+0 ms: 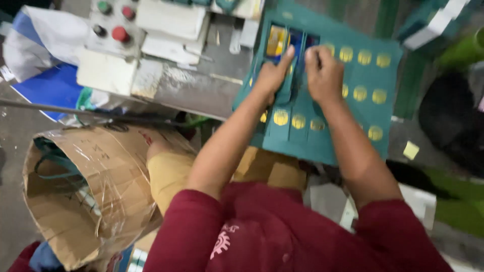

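Note:
A teal printed card sheet (370, 75) with rows of gold round marks and die-cut flaps lies across a grey machine table (201, 88). My left hand (272, 75) presses on the sheet's cut middle part, thumb stretched toward a yellow and blue window near the top. My right hand (325, 73) rests right beside it, fingers curled down onto the same sheet. Both forearms reach out from dark red sleeves.
A control box (113, 22) with red, green and black buttons sits at the upper left. An open cardboard box (91, 191) wrapped in clear film stands at the lower left. More teal sheets (428, 25) are stacked at the upper right.

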